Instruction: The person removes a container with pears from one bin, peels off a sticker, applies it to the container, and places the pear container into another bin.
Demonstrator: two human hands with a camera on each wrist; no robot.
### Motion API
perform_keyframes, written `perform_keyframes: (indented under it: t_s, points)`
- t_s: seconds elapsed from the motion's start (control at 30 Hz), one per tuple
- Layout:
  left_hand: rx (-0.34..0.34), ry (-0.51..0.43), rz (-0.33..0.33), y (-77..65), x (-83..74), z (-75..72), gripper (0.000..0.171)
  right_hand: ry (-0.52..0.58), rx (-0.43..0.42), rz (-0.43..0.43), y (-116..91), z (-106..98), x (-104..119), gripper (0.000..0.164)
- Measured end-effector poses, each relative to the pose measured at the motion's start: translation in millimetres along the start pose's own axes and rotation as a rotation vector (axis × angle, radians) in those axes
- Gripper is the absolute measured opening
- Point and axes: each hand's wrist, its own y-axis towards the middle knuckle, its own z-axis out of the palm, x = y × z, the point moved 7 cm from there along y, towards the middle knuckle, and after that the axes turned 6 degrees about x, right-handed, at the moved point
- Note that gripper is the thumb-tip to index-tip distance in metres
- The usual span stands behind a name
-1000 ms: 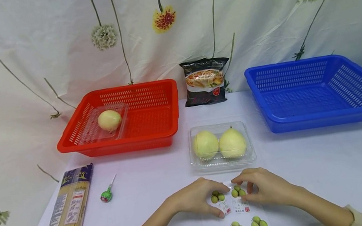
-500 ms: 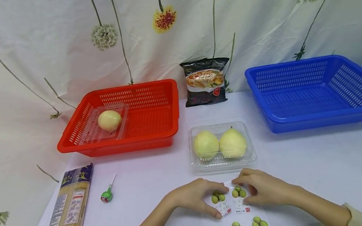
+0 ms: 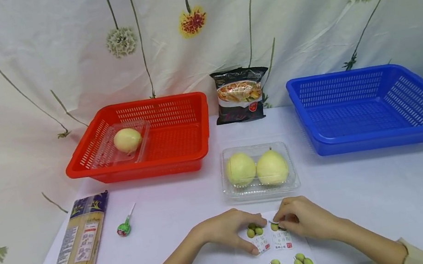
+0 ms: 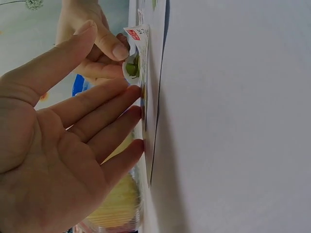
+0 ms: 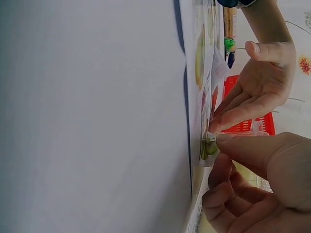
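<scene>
A small printed label (image 3: 281, 238) with green fruit on it is lying on the white sheet (image 3: 263, 259), its upper edge bending up off the paper into the right hand (image 3: 309, 219). That hand is pinching the raised edge narrowly between thumb and forefinger, so most of the label is sitting below the grip, on the near side of the fingertips. The left hand (image 3: 231, 231) is holding nothing; its fingers are extending straight and slightly apart, their tips touching the sheet, with the thumb standing well away from them. Between that thumb and fingers a second label (image 3: 261, 241) is lying slightly askew, while three more fruit pictures are showing in the row nearer the person. Just beyond the sheet, a clear box (image 3: 261, 192) is holding two pears (image 3: 240, 169). Farther back, a black packet (image 3: 240, 99) is standing between the red basket (image 3: 149, 164) and the blue basket (image 3: 384, 136). Off to the left, a lollipop (image 3: 124, 229) is lying near a long noodle pack (image 3: 76, 259).
</scene>
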Motion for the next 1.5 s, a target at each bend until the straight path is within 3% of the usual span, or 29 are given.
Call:
perform_keyframes:
  t_s: [0.23, 0.73, 1.17, 1.3, 1.5]
  points:
    - [0.02, 0.026, -0.022, -0.4, -2.1, 1.3, 0.045, -0.025, 0.006, 0.0, 1.4, 1.6, 0.0, 0.013]
    - [0.035, 0.051, -0.033, 0.4, -3.8, 0.9, 0.049, -0.076, -0.057, -0.057, -1.9, -1.9, 8.0, 0.012]
    - [0.035, 0.054, -0.032, 0.5, -3.0, 1.8, 0.05, -0.226, -0.138, -0.164, -15.2, -4.0, 22.9, 0.02]
    - [0.034, 0.054, -0.031, 0.6, -3.3, 1.9, 0.05, -0.214, -0.134, -0.205, -19.1, -6.5, 28.9, 0.016]
    - [0.032, 0.053, -0.035, 0.6, -3.4, 1.4, 0.05, -0.158, -0.11, -0.189, -23.3, -9.3, 32.2, 0.013]
